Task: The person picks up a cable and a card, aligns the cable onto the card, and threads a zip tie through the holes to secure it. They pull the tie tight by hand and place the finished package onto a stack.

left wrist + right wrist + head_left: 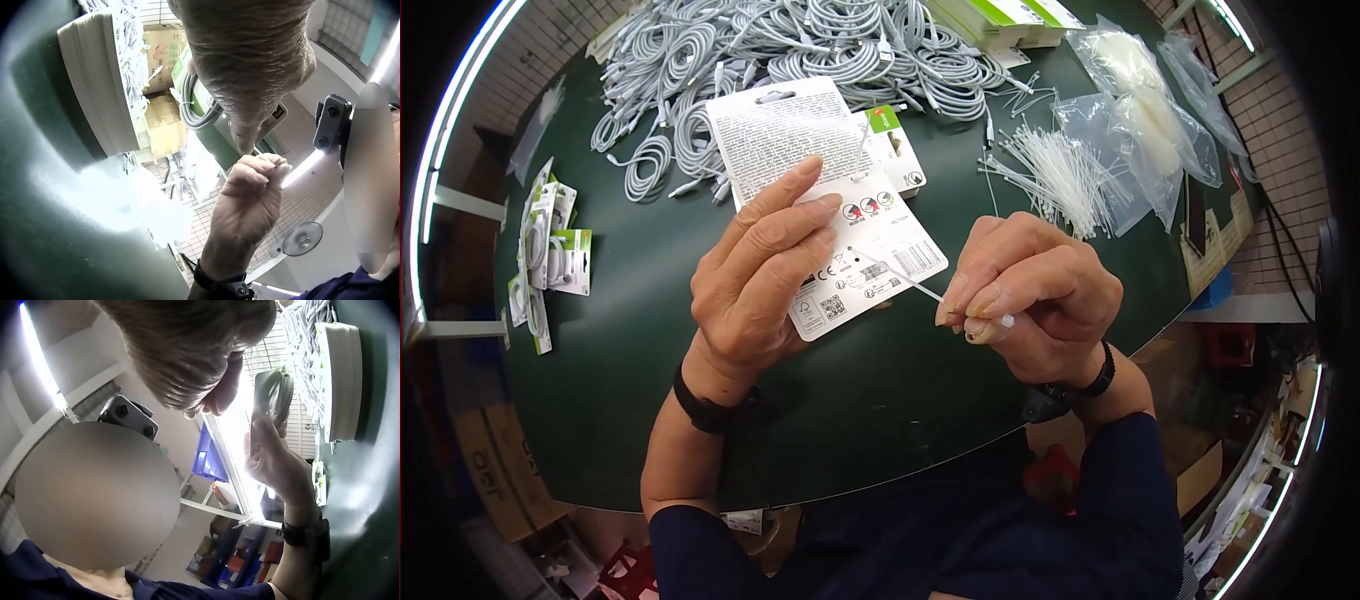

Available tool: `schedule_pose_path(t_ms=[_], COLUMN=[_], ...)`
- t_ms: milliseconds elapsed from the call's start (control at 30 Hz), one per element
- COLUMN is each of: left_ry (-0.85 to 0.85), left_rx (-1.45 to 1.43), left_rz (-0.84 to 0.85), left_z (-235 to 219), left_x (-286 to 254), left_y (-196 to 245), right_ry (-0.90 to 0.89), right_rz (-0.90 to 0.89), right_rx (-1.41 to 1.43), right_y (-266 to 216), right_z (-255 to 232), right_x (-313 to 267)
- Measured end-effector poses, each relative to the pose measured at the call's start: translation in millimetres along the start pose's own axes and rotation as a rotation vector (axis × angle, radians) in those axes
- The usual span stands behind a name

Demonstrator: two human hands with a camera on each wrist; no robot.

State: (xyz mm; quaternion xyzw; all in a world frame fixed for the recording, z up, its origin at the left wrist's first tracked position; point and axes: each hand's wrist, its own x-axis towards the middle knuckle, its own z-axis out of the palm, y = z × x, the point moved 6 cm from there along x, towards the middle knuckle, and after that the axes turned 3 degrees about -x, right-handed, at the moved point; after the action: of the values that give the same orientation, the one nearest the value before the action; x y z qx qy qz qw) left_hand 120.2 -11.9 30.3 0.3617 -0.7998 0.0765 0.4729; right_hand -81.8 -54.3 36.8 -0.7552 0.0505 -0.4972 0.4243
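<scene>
A white printed packaging card [785, 130], its text side up, is held over the table by my left hand [755, 265]. The fingers of that hand lie across the printed face. On the card's other side a coiled grey cable [195, 115] shows in the left wrist view. A thin white cable tie [918, 287] runs from the lower part of the card to my right hand [1045, 290]. My right thumb and fingers pinch the tie close to its small head. In the right wrist view, the card stands edge-on in my left hand [275, 459].
Grey cables [800, 40] lie heaped at the back. Loose cable ties [1065, 175] and clear plastic bags [1145, 120] are at the right. Green-and-white cards [1000, 25] are stacked behind, and another card [895, 150] lies beyond the held one. Carded cables [550, 250] sit at the left.
</scene>
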Motion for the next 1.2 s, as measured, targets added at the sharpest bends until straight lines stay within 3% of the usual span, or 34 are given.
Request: schedule_pose_path(t_ms=[400,533,667,767,933,1033,1067,1167,1200], left_ry=[-0.030,-0.058,-0.086,-0.210,-0.199,0.032,0.033,-0.162,-0.165], left_rx=[-0.001,-0.022,-0.016,0.012,0.017,-0.357,-0.362,-0.544,-0.552], left_rz=[0.013,0.006,0.036,-0.037,-0.036,-0.169,-0.173,-0.594,-0.604], left_z=[2.9,2.3,-5.6,-14.0,-19.1,-6.4,-7.5,0.2,2.6], left_x=[3.9,9.6,16.3,22.7,31.9,23.2,20.4,4.7,0.0], left_y=[13.1,26.7,45.9,67.3,84.6,69.8,70.5,55.7,54.3], right_ry=[0.009,-0.075,-0.079,-0.072,-0.128,-0.110,-0.110,-0.051,-0.048], right_rz=[0.003,0.029,0.078,0.092,0.196,0.310,0.316,0.623,0.636], right_rx=[-0.200,-0.236,-0.210,-0.107,-0.026,0.131,0.130,0.325,0.327], right_y=[-1.9,-6.3,-16.6,-25.7,-33.1,-16.9,-15.6,4.7,8.3], right_z=[-1.4,-1.5,-11.0,-12.3,-9.8,-4.6,-4.3,-2.4,-0.8], right_x=[5.8,12.0,19.1,24.3,29.7,26.3,27.1,20.4,19.8])
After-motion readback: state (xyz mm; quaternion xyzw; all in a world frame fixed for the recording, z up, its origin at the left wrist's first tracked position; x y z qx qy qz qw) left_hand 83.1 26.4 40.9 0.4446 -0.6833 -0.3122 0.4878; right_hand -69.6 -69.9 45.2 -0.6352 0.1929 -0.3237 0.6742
